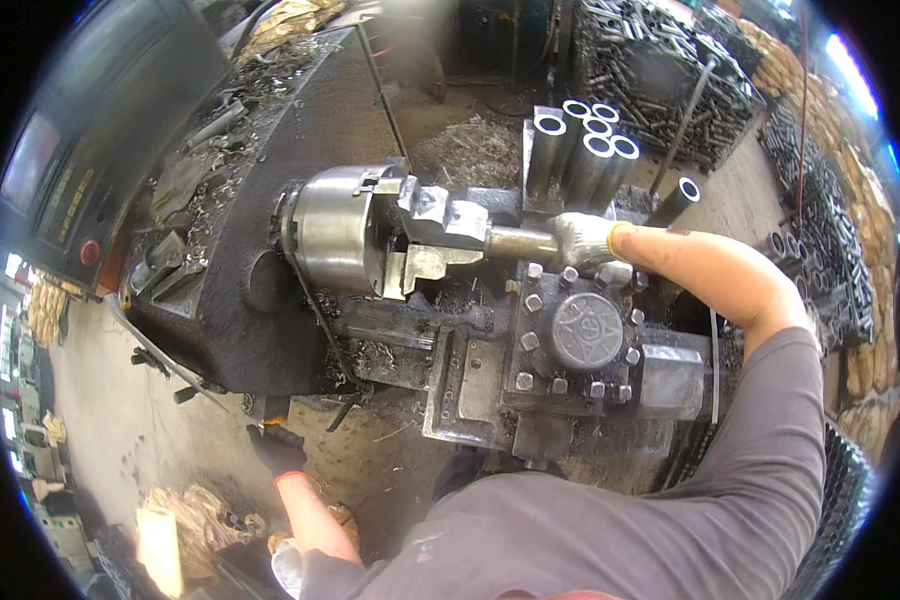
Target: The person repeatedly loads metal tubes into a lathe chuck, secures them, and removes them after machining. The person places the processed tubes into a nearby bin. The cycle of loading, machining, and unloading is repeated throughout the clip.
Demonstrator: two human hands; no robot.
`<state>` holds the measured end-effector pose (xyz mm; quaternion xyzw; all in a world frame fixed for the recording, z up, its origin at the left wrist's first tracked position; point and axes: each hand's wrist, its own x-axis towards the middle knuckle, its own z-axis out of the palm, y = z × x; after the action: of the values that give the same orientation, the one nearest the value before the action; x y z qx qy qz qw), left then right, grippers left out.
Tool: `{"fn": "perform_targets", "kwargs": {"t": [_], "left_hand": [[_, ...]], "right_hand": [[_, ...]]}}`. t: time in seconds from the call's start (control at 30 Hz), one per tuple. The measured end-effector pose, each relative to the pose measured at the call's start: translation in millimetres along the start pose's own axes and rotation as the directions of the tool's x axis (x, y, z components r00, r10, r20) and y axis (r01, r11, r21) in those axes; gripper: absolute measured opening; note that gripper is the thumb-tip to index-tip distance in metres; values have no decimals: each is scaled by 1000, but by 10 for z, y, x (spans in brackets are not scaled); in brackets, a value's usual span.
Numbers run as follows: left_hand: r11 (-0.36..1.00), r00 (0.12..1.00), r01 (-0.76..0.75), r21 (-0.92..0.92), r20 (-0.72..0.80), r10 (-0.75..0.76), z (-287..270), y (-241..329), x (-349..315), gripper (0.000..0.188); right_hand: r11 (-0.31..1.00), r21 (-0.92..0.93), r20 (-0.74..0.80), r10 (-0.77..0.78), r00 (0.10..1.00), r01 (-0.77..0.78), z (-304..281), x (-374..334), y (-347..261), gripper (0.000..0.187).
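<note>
My right hand (584, 241), in a whitish glove with a yellow cuff, is closed around a short steel tube (522, 243). The tube's left end is at the stepped jaws (450, 214) of a lathe chuck (338, 230); whether they clamp it I cannot tell. My left hand (279, 449), in a dark glove with a red cuff, is low at the left, below the machine's front corner. Close above its fingers is a small dark block (275, 408) with an orange patch. The glove is too dark to show how the fingers lie.
A square tool post (585, 335) with several bolts stands just below the tube. Several upright steel tubes (597, 147) stand behind the carriage. A bin of metal pieces (660, 80) is at the far right. Metal shavings (300, 85) cover the headstock top; a control panel (80, 210) is at left.
</note>
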<state>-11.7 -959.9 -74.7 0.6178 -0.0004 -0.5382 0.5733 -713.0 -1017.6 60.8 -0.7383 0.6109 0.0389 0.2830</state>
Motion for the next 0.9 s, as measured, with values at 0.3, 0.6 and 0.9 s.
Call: {"fn": "perform_targets", "kwargs": {"t": [0.3,0.6,0.9], "left_hand": [[951,981,-178,251,116,152,-363,28,394,48],[-150,64,-757,635,302,951,432,572,-1111,46],[-615,8,-425,665,682,732,2895,2684,-1313,70]], "right_hand": [[638,769,147,-109,983,-45,-632,292,-781,105],[888,-248,-336,296,894,-387,2,-801,164,37],[905,417,-879,425,214,-85,-53,-2228,-199,58]]}}
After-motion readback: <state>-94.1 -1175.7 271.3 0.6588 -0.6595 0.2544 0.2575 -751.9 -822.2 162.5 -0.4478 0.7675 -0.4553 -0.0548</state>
